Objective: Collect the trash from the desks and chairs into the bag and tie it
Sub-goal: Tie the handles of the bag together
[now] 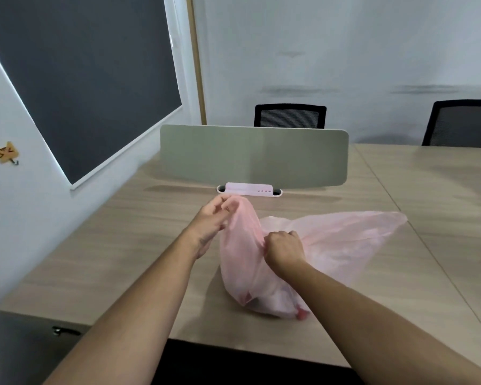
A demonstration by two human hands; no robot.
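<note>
– Left grip (214,220), what is it doing?
– It pinches a raised flap of the pink bag (242,273), held up on the side toward the grey divider (253,157).
– And the bag itself?
– It sits on the counter (109,245) straight in front of me, bulging at its near end, with reddish lumps showing through. Another flap spreads flat to the right.
– Right grip (285,250)?
– My fingers are curled tight round bunched plastic at the bag's middle.
</note>
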